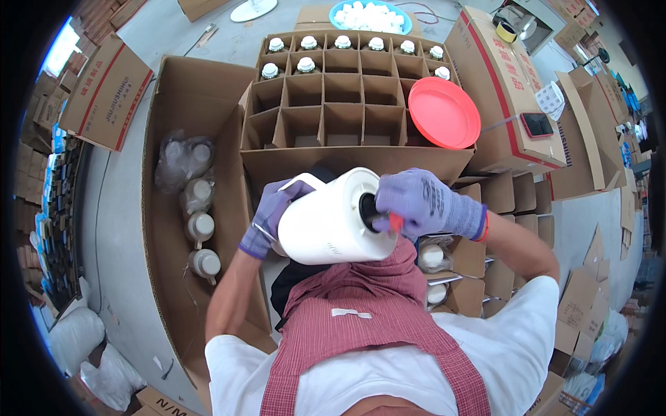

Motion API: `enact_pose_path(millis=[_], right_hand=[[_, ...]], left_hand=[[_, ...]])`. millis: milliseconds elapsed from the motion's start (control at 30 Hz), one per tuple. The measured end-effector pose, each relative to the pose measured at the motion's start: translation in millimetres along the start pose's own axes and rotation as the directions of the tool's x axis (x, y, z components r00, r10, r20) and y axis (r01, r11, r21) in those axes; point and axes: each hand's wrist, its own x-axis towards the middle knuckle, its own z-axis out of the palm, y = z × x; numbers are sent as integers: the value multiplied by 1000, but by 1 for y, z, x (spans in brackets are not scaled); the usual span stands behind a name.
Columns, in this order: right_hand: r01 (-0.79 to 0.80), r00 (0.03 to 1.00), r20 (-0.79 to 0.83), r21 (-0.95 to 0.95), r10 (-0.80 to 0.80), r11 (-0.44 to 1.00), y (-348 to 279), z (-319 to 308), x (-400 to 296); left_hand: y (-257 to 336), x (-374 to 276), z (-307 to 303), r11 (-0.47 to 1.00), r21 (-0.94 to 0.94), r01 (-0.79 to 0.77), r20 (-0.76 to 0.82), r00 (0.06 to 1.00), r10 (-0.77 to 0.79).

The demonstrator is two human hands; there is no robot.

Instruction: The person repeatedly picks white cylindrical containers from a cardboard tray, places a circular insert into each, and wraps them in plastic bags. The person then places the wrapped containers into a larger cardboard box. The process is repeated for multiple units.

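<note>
A white vacuum jug (322,223) lies tilted above my lap, its base with a dark round opening turned to the right. My left hand (273,213), in a purple glove, grips it by the handle side. At the base, my right hand (411,203), gloved too, is closed on a small red-ended tool (395,222) held against the dark part; the fingers hide most of it. In front stands a divided cardboard box (359,156) with several white-capped bottles (306,64) in its far cells. A red plastic dish (445,113) rests on its right corner.
An open long carton (174,286) on the left holds several white jugs (201,226), some wrapped in plastic. At right, a closed carton (504,88) carries a phone (537,125) and tape roll (506,32). More divided cells (463,249) lie below it. A blue basin (408,23) holds white pieces.
</note>
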Motion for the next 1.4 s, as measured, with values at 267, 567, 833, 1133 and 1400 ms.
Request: enact_pose_path(millis=[267, 567, 833, 1133, 1400], right_hand=[[-640, 522, 395, 767, 756, 42, 71, 39, -8], [-746, 609, -501, -99, 615, 659, 243, 14, -83], [-765, 616, -521, -219, 591, 605, 227, 24, -85], [-667, 698, -549, -268, 459, 695, 111, 56, -12], [-554, 798, -436, -262, 415, 790, 129, 62, 31]], left_hand=[[-38, -17, 40, 936, 17, -350, -407, 853, 327], [-91, -99, 40, 978, -30, -208, -36, 978, 207], [-144, 18, -215, 912, 375, -168, -613, 693, 380], [-147, 130, -501, 549, 482, 683, -867, 284, 409], [-172, 156, -635, 634, 525, 567, -784, 33, 620]])
